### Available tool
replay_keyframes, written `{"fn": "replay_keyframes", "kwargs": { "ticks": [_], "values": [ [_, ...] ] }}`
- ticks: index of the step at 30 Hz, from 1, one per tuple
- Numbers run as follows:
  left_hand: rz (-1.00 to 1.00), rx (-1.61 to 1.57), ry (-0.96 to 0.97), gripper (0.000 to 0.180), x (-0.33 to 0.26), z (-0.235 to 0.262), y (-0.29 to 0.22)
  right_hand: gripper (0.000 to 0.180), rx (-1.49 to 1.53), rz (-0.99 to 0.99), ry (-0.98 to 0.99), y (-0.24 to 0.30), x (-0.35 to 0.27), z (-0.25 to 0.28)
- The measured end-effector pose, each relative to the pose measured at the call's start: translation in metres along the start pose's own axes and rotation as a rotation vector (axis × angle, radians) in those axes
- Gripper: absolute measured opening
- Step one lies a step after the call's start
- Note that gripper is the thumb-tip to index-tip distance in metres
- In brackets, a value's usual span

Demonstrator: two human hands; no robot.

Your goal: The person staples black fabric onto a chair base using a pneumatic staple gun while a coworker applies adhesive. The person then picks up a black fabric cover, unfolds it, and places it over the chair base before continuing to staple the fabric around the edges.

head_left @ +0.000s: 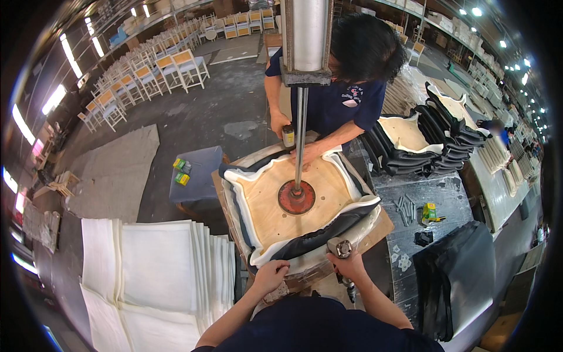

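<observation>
Now the pale plywood panel point(264, 214) sits under the round red press plate point(286, 203), pinning apparently done; the black cover point(329, 232) and thick white padding point(277, 249) ring it, the near edge seemingly unfastened. The left hand point(271, 276) curls there, pinch unclear; the right hand point(353, 267) grips a grey metal tool point(339, 247).

Red Stood Out Amid Tan, White and Black

The wooden panel point(264, 196) was pale tan with dark spots, its padding point(352, 207) white and its cover point(328, 229) black. The disc point(286, 204) was red, the rod point(302, 129) silver. The near power tool point(340, 247) was dull grey. The co-worker's shirt point(366, 108) was navy with a pale chest print point(350, 102). Stacked sheets point(158, 264) were white, folded sheets point(466, 276) black. Small boxes point(182, 178) showed yellow and green; chairs point(183, 60) paired white frames with tan backs.
</observation>
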State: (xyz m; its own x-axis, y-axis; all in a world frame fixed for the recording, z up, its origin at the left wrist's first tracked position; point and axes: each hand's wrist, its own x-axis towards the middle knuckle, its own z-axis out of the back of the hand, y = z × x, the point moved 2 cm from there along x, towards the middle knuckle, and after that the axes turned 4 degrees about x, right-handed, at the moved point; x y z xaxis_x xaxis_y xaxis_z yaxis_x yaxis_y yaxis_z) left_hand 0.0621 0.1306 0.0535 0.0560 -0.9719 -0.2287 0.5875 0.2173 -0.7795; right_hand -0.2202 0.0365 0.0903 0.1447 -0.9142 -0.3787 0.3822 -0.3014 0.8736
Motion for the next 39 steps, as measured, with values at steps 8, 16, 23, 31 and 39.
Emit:
{"fn": "replay_keyframes", "kwargs": {
  "ticks": [8, 16, 23, 31, 39],
  "values": [
    [0.069, 0.003, -0.022, 0.03, 0.001, -0.003, -0.003, 0.047, 0.015, -0.012, -0.055, 0.001, -0.003, 0.0],
    [0.034, 0.04, -0.089, 0.03, -0.002, -0.004, 0.001, 0.037, 0.028, -0.009, -0.068, -0.004, 0.0, -0.003],
    [0.028, 0.028, -0.091, 0.03, 0.0, -0.004, 0.0, 0.051, -0.027, -0.035, -0.025, -0.016, 0.008, 0.001],
    [0.024, 0.044, -0.11, 0.03, -0.001, -0.005, -0.003, 0.043, 0.042, 0.014, -0.052, -0.006, 0.003, 0.001],
    [0.041, -0.05, -0.073, 0.028, 0.0, -0.01, -0.001, 0.04, 0.045, 0.041, -0.062, -0.007, 0.007, 0.003]
  ]
}}
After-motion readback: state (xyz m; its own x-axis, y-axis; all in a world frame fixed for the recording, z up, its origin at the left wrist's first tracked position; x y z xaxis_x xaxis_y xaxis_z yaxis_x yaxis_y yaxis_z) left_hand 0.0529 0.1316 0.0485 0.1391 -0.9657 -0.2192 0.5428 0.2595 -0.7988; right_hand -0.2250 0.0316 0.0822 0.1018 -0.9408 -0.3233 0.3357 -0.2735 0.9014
